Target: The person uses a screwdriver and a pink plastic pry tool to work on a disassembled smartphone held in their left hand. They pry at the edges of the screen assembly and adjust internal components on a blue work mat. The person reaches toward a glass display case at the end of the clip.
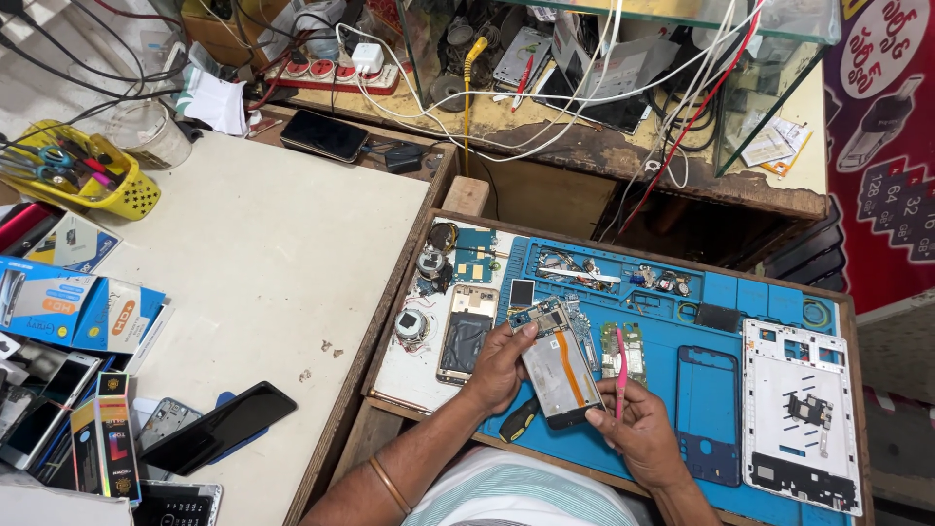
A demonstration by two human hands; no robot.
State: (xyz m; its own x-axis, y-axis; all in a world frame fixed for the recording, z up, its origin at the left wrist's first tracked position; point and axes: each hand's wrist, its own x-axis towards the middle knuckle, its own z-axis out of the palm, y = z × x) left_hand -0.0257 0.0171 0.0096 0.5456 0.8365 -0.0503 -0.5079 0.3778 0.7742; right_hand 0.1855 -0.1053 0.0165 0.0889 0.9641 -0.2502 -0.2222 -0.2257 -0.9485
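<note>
**Opened phone held between both hands, lower centre of frame**

The opened phone [557, 370] is gripped along its left edge by the left hand [497, 368], long axis running upper left to lower right. A pink pry tool [621, 375] is pinched upright by the right hand [638, 429] at the phone's right edge, above the blue mat [726, 292].

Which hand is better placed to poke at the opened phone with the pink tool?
Probably the right hand: it holds the pink tool beside the opened phone, which the left hand grips.
</note>
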